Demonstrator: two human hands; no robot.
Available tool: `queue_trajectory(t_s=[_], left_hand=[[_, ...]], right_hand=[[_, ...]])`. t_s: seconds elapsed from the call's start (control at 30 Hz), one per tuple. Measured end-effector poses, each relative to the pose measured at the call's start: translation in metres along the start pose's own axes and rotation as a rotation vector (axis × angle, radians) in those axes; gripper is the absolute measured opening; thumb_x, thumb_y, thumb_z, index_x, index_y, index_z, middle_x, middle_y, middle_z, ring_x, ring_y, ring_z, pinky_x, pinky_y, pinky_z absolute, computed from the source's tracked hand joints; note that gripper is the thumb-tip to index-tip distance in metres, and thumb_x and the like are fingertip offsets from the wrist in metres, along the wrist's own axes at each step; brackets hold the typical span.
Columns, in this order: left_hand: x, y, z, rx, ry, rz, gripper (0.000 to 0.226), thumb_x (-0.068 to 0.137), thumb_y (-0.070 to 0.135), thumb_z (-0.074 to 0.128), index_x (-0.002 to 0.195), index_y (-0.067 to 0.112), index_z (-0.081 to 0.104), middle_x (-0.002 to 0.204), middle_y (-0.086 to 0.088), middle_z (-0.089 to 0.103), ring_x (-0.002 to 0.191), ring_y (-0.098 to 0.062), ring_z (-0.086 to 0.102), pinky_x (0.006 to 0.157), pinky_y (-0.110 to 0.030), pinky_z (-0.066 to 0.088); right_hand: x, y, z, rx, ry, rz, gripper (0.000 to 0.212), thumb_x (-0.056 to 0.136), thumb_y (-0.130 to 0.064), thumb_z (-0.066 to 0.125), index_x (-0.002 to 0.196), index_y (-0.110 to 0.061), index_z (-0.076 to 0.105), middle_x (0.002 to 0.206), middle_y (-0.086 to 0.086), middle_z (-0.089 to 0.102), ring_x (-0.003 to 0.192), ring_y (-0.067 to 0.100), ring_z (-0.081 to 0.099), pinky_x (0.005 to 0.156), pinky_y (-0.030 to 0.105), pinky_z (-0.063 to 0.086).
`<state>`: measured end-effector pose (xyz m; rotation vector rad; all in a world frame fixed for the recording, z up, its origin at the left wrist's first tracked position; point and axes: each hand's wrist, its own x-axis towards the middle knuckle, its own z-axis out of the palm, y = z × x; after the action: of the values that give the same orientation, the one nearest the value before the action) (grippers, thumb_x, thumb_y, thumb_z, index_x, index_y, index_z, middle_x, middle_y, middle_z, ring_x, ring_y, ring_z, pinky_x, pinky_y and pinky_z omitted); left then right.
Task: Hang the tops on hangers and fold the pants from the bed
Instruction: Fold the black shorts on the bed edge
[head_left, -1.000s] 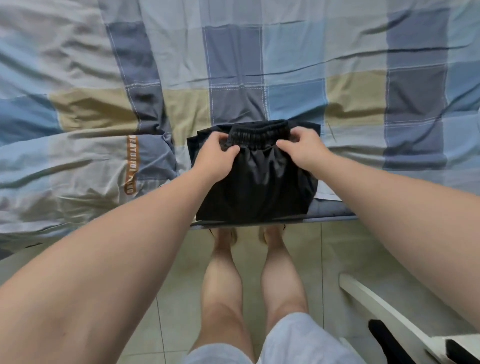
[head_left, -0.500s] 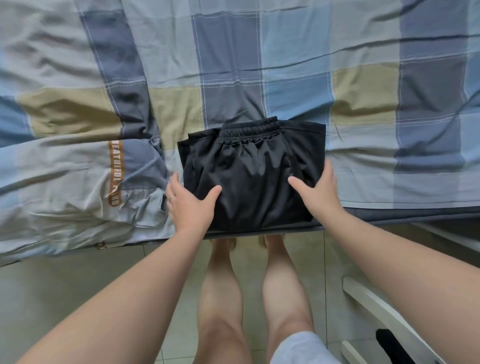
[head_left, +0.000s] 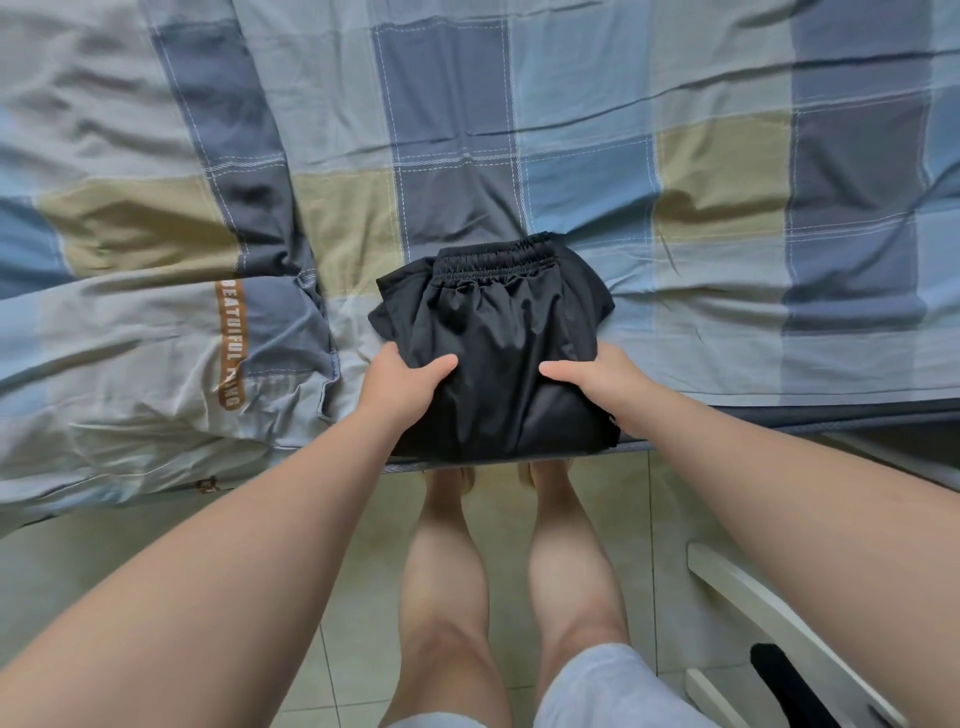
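The folded black shiny pants (head_left: 501, 332) sit at the near edge of the bed, elastic waistband facing away. The left hand (head_left: 400, 387) and right hand (head_left: 605, 387) each grip a side, thumbs on top, fingers out of sight underneath. Looks like the pick-up step to me, so lift both sides level and squeeze evenly or that slippery fabric may slide open. The blue and tan plaid bedsheet (head_left: 701, 171) around it is pretty wrinkly.

Bedding, floor and furniture around the work

A rumpled checked quilt (head_left: 130, 322) is spread from 9 to 11 o'clock, with a brown lettered label (head_left: 229, 345) at 9. Pale tiled floor (head_left: 353, 670) is seen at 6, a white frame (head_left: 753, 603) at 4, and a black object (head_left: 784, 680) touching it at 5.
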<state>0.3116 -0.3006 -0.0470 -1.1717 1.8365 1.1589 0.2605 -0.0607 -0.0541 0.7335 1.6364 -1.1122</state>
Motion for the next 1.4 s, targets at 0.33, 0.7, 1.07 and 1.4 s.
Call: queue_trajectory(t_s=[0.33, 0.7, 1.07, 1.4], left_hand=[[-0.086, -0.003, -0.026, -0.056, -0.161, -0.199, 0.037, 0.087, 0.030, 0.077, 0.114, 0.008, 0.068, 0.106, -0.006, 0.072, 0.095, -0.026, 0.070, 0.094, -0.041, 0.056], [-0.213, 0.026, -0.091, 0.168, -0.226, 0.000, 0.048, 0.092, 0.039, 0.070, 0.124, 0.005, 0.062, 0.118, -0.007, 0.066, 0.104, -0.028, 0.063, 0.095, -0.037, 0.050], [-0.306, 0.107, -0.131, 0.302, -0.392, 0.428, 0.024, 0.095, 0.041, 0.066, 0.113, 0.025, 0.065, 0.102, 0.010, 0.073, 0.090, -0.010, 0.070, 0.075, -0.026, 0.055], [-0.411, 0.098, -0.036, 0.638, -0.581, 0.686, 0.010, 0.093, 0.044, 0.067, 0.094, 0.036, 0.062, 0.093, 0.017, 0.070, 0.088, -0.006, 0.067, 0.080, -0.029, 0.053]], right_hand=[[-0.103, -0.007, -0.029, -0.021, 0.007, 0.125, 0.041, 0.079, -0.027, 0.082, 0.114, -0.015, 0.064, 0.106, 0.003, 0.072, 0.095, 0.024, 0.070, 0.078, 0.034, 0.055], [-0.287, -0.006, -0.008, 0.299, 0.194, 0.042, 0.022, 0.083, -0.022, 0.080, 0.103, -0.020, 0.071, 0.103, 0.003, 0.075, 0.093, 0.025, 0.071, 0.082, 0.035, 0.055], [-0.429, 0.024, 0.021, 0.768, 0.509, -0.257, 0.016, 0.087, -0.017, 0.075, 0.099, -0.026, 0.071, 0.087, -0.011, 0.077, 0.075, 0.008, 0.073, 0.064, 0.025, 0.052], [-0.530, 0.165, 0.043, 1.150, 0.774, -0.340, 0.018, 0.088, -0.020, 0.074, 0.104, -0.028, 0.071, 0.097, -0.008, 0.078, 0.087, 0.012, 0.075, 0.076, 0.035, 0.056]])
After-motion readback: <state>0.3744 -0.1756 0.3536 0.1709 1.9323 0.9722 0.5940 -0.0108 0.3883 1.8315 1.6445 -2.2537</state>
